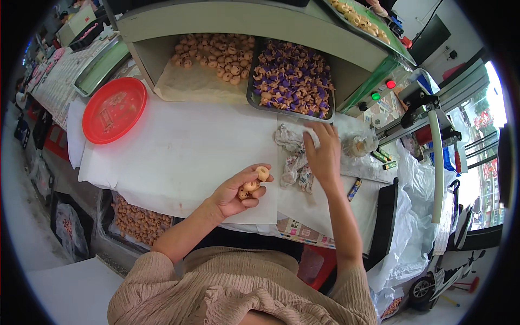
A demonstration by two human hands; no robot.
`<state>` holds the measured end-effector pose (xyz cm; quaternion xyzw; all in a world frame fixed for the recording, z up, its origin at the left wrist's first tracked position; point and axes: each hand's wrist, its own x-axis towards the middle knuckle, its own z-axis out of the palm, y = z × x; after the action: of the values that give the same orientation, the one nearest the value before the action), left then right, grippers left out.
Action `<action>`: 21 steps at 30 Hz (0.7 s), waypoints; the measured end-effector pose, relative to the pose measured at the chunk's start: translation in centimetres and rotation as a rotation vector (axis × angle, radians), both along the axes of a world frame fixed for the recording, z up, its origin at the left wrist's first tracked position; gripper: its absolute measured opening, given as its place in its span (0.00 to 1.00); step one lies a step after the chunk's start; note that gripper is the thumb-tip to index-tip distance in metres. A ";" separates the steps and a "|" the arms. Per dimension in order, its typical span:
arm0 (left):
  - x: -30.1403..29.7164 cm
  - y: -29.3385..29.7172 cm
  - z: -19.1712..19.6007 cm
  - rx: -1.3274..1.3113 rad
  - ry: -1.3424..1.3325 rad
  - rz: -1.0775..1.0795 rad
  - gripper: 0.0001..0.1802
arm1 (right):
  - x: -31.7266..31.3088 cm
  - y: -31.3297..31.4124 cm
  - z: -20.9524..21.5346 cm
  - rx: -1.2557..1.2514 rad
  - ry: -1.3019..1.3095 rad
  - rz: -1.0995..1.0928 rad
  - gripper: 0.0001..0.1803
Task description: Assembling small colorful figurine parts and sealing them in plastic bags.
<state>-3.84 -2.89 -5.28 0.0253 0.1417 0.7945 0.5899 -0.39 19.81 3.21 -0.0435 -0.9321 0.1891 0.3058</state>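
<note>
Evidently the left hand (241,190), palm turned up, was curled around a few small round tan pieces (251,186), its fingers partly closed, one piece sitting up by the fingertips — all of them above the white sheet (179,141), not far from its front edge. To that hand's left the sheet lay broad and bare as far as the red plate (122,128), which took up the far left corner, so the open room was mostly on that side. The right hand (323,149) was half open, thumb apart from bent fingers, with nothing visible in its hold; its fingertips were at the front rim of the dark tray (288,112) full of purple and tan pieces (295,73), whether touching I could not tell. Room was tighter there — a crumpled cloth (292,165) lay just beside it, a plastic-wrapped jar (359,145) stood to its right, and the shelf unit (244,21) rose beyond the tray
</note>
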 end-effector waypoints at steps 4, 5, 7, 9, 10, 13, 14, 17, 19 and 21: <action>-1.1 -2.6 7.5 -0.044 0.035 -0.009 0.18 | -9.6 -0.2 4.6 0.029 0.057 -0.015 0.07; -1.1 -2.9 8.2 -0.032 0.044 -0.016 0.18 | -11.2 -0.2 4.9 0.074 -0.002 -0.069 0.07; -1.0 -3.3 9.1 -0.024 0.054 -0.017 0.19 | -13.5 0.0 4.1 0.118 -0.054 -0.120 0.08; -0.5 -3.5 9.2 -0.022 0.056 -0.007 0.19 | -14.8 0.0 3.3 0.023 -0.054 -0.080 0.07; -0.3 -3.5 9.1 -0.020 0.047 0.001 0.19 | -14.9 0.2 3.3 0.026 -0.050 -0.072 0.07; -0.2 -3.4 9.1 -0.030 0.018 -0.008 0.19 | -13.0 0.5 4.1 -0.027 0.020 0.042 0.07; -0.2 -3.4 9.1 -0.030 0.014 -0.008 0.19 | -11.8 0.0 5.0 -0.074 0.070 0.016 0.07; -0.3 -3.3 8.4 -0.095 0.040 0.030 0.18 | -7.4 -2.6 6.6 -0.448 0.117 0.044 0.07; -0.4 -3.1 8.0 -0.178 0.146 0.109 0.18 | -3.6 -4.5 7.1 -0.623 -0.030 0.085 0.07; 0.1 -2.7 8.2 -0.207 0.213 0.100 0.19 | 1.2 -6.0 6.5 -0.726 -0.089 0.089 0.08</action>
<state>-3.78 -5.62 2.89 0.0413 0.2856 0.7969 0.5307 0.77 13.76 9.75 -0.1167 -0.8175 0.5188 0.2212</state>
